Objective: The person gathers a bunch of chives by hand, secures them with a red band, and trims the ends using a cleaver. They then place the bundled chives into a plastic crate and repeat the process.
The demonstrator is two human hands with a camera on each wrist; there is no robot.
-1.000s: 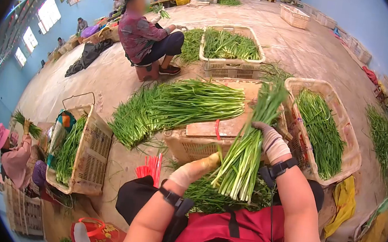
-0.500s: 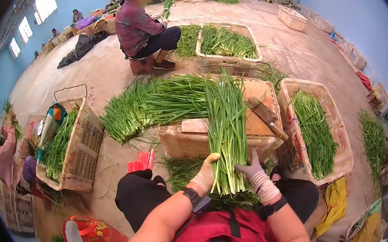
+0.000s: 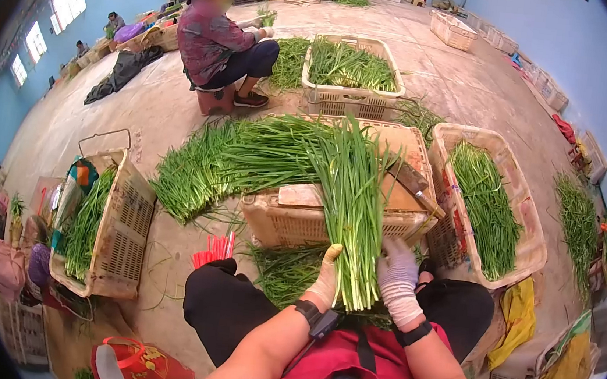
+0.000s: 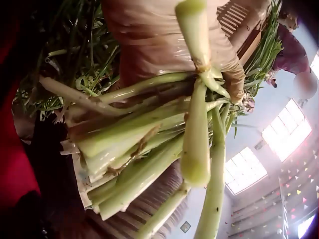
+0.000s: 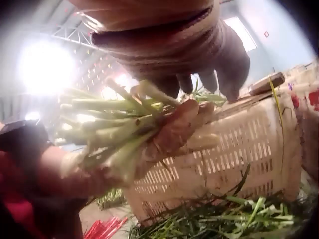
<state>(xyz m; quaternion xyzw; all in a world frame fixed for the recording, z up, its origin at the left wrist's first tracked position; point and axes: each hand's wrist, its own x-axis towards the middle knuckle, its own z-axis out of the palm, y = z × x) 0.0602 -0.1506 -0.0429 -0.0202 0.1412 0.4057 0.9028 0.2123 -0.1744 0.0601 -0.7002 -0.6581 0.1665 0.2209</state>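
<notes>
A long bunch of chives point(image 3: 352, 209) lies with its leafy tops over the crate-top board and its pale stem ends toward my lap. My gloved left hand point(image 3: 324, 279) grips the bunch near those ends from the left. In the left wrist view the cut stems point(image 4: 149, 144) jut out below that hand's glove point(image 4: 154, 45), several pointing askew. Beside the stems, on the right, is my right hand point(image 3: 398, 273) in a striped-cuff glove. Its fingers point(image 5: 229, 69) extend loosely over the bunch in the right wrist view, curled round nothing.
More chives point(image 3: 267, 149) lie across the upturned crate point(image 3: 285, 221) and down its left side. A worn wooden piece point(image 3: 410, 177) sits on its board. Crates of chives stand right point(image 3: 534, 214), left point(image 3: 125, 230) and ahead point(image 3: 353, 106). Red strips point(image 3: 214, 250) lie by my knee.
The bunch was tilted in my right hand, then came down upright between both hands, its tops on the board. My right hand has since loosened from the stems; my left keeps hold.
</notes>
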